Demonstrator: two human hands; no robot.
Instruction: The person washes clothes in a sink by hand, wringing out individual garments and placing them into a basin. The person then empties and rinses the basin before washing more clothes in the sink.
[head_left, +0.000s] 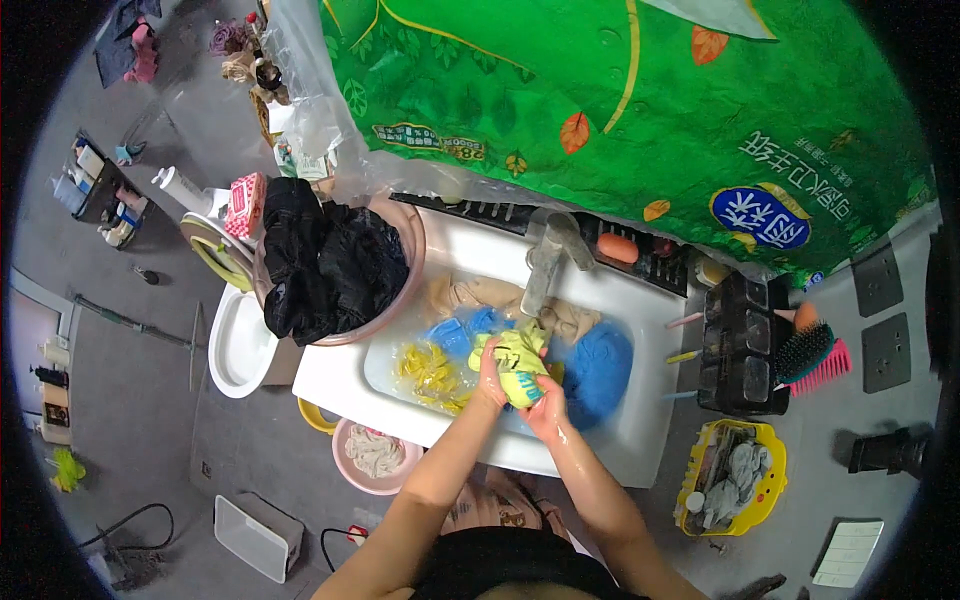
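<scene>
Over the white sink [645,455], my left hand [491,375] and my right hand [546,408] close around a bunched yellow-green garment [508,356] with dark and teal print. Both wrists look wet. Cloudy water in the basin surrounds several pieces of clothing: a blue garment [600,372] to the right, a lighter blue one [462,332] at the left, and a beige one [470,293] below the tap. A crumpled yellow piece [425,374] lies at the basin's left side. Some fingertips are hidden behind the wet cloth.
A metal faucet [545,265] reaches over the basin's back edge. On the left, a pink basin [415,235] holds black clothing [335,265]. Behind stands a large green package [560,90]. A toothbrush holder [738,345] and yellow basket [768,500] are at right; a pink tub [345,465] sits lower left.
</scene>
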